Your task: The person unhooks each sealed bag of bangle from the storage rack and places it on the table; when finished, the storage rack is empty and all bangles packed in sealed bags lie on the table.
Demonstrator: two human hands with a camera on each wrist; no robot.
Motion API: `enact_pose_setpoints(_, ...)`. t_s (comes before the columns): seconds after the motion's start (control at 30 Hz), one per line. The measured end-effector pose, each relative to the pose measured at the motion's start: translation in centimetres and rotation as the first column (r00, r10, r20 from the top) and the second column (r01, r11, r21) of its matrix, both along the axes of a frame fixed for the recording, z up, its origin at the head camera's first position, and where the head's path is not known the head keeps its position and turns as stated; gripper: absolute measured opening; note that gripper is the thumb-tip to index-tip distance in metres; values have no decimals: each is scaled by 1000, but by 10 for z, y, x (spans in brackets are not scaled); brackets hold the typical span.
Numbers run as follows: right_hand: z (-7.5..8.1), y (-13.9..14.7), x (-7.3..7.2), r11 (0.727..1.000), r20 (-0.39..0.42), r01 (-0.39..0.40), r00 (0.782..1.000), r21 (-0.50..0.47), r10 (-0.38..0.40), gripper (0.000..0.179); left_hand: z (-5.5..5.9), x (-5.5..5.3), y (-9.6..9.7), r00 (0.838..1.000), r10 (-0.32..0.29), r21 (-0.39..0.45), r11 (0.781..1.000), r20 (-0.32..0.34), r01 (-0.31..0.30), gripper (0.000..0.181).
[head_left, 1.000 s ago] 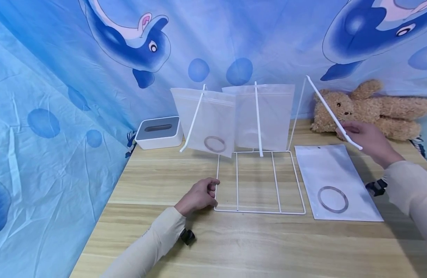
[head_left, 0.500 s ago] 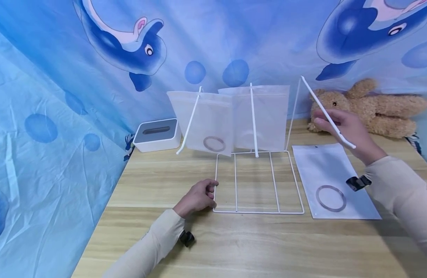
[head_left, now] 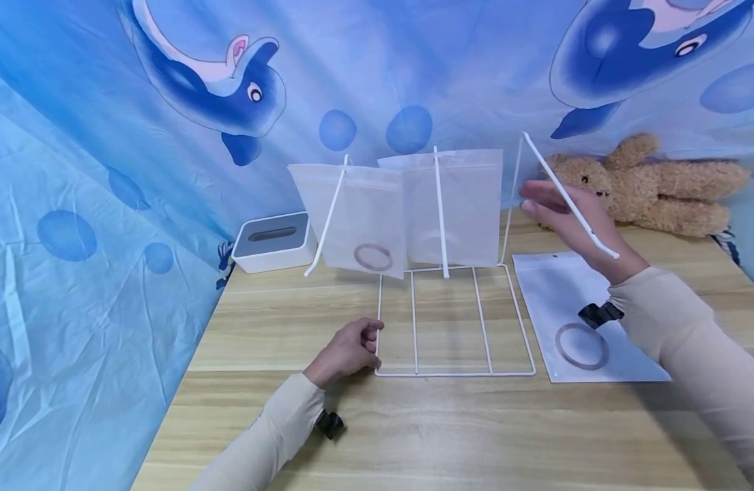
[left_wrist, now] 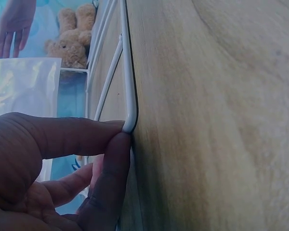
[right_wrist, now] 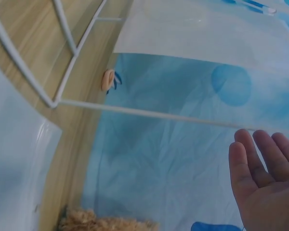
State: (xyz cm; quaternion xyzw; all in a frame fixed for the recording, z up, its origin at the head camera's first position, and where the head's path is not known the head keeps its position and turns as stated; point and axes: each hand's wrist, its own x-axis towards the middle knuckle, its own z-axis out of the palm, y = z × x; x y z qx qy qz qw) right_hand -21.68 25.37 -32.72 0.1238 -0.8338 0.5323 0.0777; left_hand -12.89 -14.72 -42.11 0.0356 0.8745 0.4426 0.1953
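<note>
A white wire rack (head_left: 456,374) with three slanted arms stands on the wooden table. My left hand (head_left: 346,349) pinches the left side of its base near the front corner, thumb and finger on the wire in the left wrist view. Two translucent zip bags, a left bag (head_left: 352,215) and a middle bag (head_left: 471,204), hang on two arms; a ring mark shows on the left one. My right hand (head_left: 578,228), holding nothing, is behind the bare right arm, fingers extended toward the rack's right upright (right_wrist: 135,111). Another white bag (head_left: 545,293) with a ring mark lies beside the base.
A white tissue box (head_left: 275,256) with a grey top stands at the back left. The teddy bear (head_left: 637,187) lies at the back right. A blue cartoon curtain (head_left: 462,82) hangs right behind the table (head_left: 462,429).
My right hand has moved left from beside the teddy bear to the rack's right upright, its fingers straightening. My left hand keeps its pinch. The whole view shifts slightly.
</note>
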Motion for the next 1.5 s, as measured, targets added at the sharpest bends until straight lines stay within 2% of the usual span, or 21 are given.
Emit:
enact_pose_setpoints(0.13, 4, -7, -3, 999, -21, -31, 999, -19, 31, 54, 0, -1, 0, 1000, 11, -2, 1000, 8, -11, 67)
enact_pose_setpoints(0.3, 10, -15, -2, 998, -38, -13, 999, -67, 10, 55, -1, -2, -1, 1000, 18, -11, 1000, 13, -18, 67)
enact_pose_setpoints(0.5, 16, -27, 7, 999, -65, -31, 997, -36, 29, 50, -2, -3, -1, 1000, 1, 9, 1000, 8, -1, 67)
enact_pose_setpoints(0.63, 23, -37, 7, 997, -94, -61, 994, -41, 57, 50, -1, -4, -1, 1000, 6, 21, 1000, -3, -6, 67)
enact_pose_setpoints(0.8, 27, -45, 2, 991, -6, -84, 996, -103, 84, 54, 0, -3, -1, 1000, 5, 9, 1000, 3, -5, 65)
enact_pose_setpoints(0.93, 28, -48, -1, 991, 39, -94, 994, -99, 98, 59, -1, -1, 0, 1000, 8, -6, 1000, -6, -8, 65)
enact_pose_setpoints(1.13, 33, -58, -8, 996, -47, -92, 995, -19, 91, 51, -1, -2, 0, 1000, 24, -15, 1000, -13, -24, 64)
enact_pose_setpoints(1.37, 35, -68, -15, 978, -105, -174, 981, -113, 162, 46, -1, -2, -1, 1000, 12, -12, 1000, -10, -12, 63)
enact_pose_setpoints(1.5, 36, -72, -16, 977, -104, -169, 982, -132, 156, 46, -1, -2, -1, 1000, 9, 0, 1000, 1, -9, 62)
